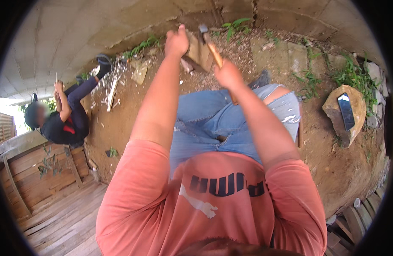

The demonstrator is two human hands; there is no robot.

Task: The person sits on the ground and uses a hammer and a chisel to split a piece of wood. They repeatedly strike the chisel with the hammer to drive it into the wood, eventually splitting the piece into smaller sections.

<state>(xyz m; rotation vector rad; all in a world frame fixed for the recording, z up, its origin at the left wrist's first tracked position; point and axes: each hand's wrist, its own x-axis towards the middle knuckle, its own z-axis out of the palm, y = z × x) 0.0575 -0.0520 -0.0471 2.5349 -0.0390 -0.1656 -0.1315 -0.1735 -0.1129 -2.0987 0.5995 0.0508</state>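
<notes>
My left hand (pixel 177 42) is closed on the upper left edge of a brown block (pixel 199 54) that looks like wood, tilted in front of my knees. My fingers partly hide that edge. In my right hand (pixel 229 74) is a hammer (pixel 214 52), gripped round its light wooden handle. The dark metal hammer head is up by the top right corner of the block; whether the two touch I cannot tell. The handle's lower end sticks out below my fist, over my jeans (pixel 205 111).
A concrete wall (pixel 132 21) runs along the far side, with weeds at its foot. Left, another person (pixel 62 123) sits holding a thin stick, near pale shavings (pixel 113 91). Right, a phone (pixel 345 112) lies on a large stone (pixel 333 106). Wooden planks (pixel 64 213) are at lower left.
</notes>
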